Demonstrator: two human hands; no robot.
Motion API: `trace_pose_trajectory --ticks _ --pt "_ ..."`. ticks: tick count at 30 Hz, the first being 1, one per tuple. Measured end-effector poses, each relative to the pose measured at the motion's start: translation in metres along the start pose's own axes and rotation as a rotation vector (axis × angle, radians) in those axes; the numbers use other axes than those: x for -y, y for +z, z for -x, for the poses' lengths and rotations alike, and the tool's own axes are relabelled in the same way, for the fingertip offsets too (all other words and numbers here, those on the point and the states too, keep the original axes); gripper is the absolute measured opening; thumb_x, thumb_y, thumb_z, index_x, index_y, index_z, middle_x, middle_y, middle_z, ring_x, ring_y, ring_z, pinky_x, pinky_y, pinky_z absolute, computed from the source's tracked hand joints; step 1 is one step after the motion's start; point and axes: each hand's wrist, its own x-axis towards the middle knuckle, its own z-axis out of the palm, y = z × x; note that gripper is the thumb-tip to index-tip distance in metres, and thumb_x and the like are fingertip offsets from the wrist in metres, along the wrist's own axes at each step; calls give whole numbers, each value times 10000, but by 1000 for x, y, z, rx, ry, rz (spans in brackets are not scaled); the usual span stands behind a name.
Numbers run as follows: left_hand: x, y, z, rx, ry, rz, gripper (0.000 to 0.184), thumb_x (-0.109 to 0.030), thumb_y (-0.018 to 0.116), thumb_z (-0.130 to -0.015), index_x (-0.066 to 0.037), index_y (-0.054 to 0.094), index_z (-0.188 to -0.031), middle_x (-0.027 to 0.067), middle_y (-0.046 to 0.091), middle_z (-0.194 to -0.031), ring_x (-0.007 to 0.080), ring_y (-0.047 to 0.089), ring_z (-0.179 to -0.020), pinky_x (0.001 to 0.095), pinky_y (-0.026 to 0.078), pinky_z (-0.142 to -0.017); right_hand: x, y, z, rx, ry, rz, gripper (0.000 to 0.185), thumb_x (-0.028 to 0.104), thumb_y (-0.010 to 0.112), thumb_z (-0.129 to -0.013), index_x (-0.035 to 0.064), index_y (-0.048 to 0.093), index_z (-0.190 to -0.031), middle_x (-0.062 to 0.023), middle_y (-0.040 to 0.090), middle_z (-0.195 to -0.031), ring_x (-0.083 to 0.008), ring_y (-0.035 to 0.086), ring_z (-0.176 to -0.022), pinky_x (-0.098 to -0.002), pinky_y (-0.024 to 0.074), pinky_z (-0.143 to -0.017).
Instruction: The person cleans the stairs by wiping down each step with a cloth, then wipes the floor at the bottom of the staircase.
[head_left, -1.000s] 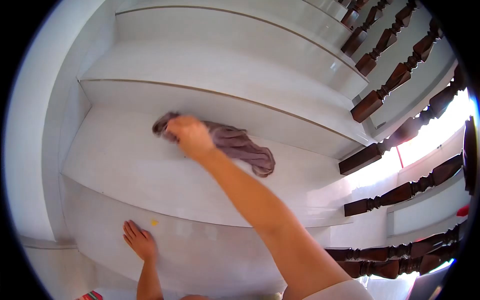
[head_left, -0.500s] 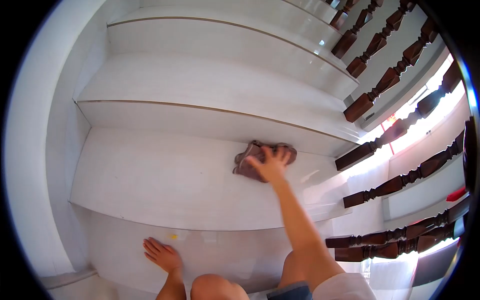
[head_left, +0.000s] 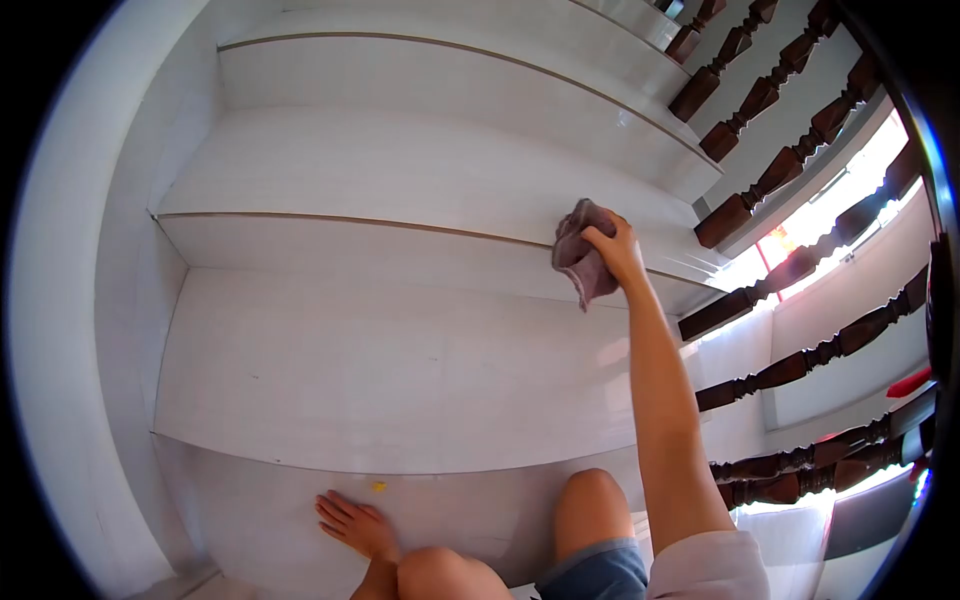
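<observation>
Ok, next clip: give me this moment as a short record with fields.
Setting: white steps with brown edge strips
Right hand: gripping the cloth, arm stretched forward
Cloth: purple-grey, bunched, in front of a step's edge strip; contact with the step unclear
Left hand: fingers spread, nothing visible held, near the yellow spot
Yellow spot: small, just below a step's curved edge
Railing: dark turned balusters, picture right
</observation>
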Motion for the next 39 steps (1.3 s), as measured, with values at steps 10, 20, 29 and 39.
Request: trace_pose_trajectory --ticks 10,20,29,39 --pt "-1 -8 0 6 13 50 676 -198 419 -891 -4 223 -1508 223 173 -1582 372 137 -1477 537 84 -1182 184 237 99 668 -525 -92 468 261 700 -651 102 675 -1091 -134 651 -1129 -334 610 -1067 -414 500 -918" --pt "-2 -18 -3 114 -27 120 691 -215 402 -893 -11 184 -1516 233 142 -1585 378 106 -1482 556 51 -1178 22 71 145 42 -94 -94 522 187 679 -688 37 615 -1184 -116 665 -1048 -221 634 -1010 -369 510 -879" --pt "-4 -8 -4 107 -10 105 730 -218 437 -877 6 163 -1516 240 114 -1590 380 65 -1489 563 22 -1179 -212 -14 84 -477 366 650 879 558 729 -741 -16 466 -1354 -332 403 -1391 -474 446 -1239 -489 396 -1031" --pt "-2 -12 -3 64 30 96 734 -201 463 -862 41 190 -1499 264 140 -1576 413 86 -1478 596 40 -1166 46 250 129 63 -588 339 643 255 796 -653 171 591 -1257 -152 499 -1311 -383 439 -1225 -518 384 -1016"
